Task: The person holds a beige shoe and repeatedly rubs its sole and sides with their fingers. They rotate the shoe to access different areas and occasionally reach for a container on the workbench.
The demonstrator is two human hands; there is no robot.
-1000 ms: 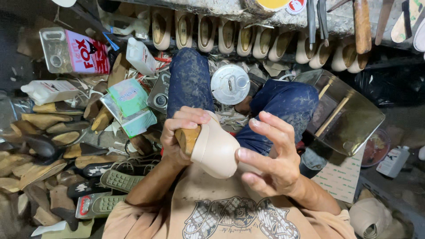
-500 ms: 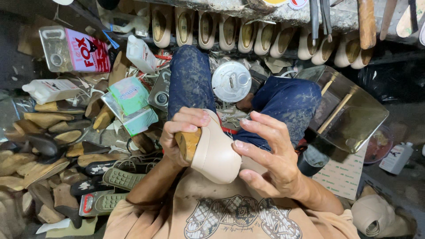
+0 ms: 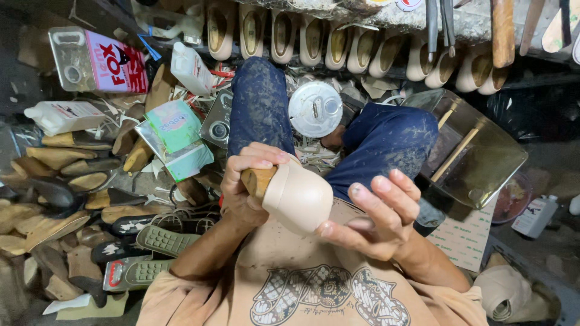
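I note the left hand [image 3: 251, 181] still clamped round the wooden heel end of the beige shoe last [image 3: 296, 196] held over the lap, while the right hand [image 3: 374, 214] has slid under its toe, fingers half-open, smoothing.

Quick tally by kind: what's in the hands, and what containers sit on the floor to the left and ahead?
Beige shoe on a wooden last, gripped by left hand, right hand against its toe: 1
White plastic bottles: 2
Rectangular metal can: 1
Round metal lid: 1
Total: 5
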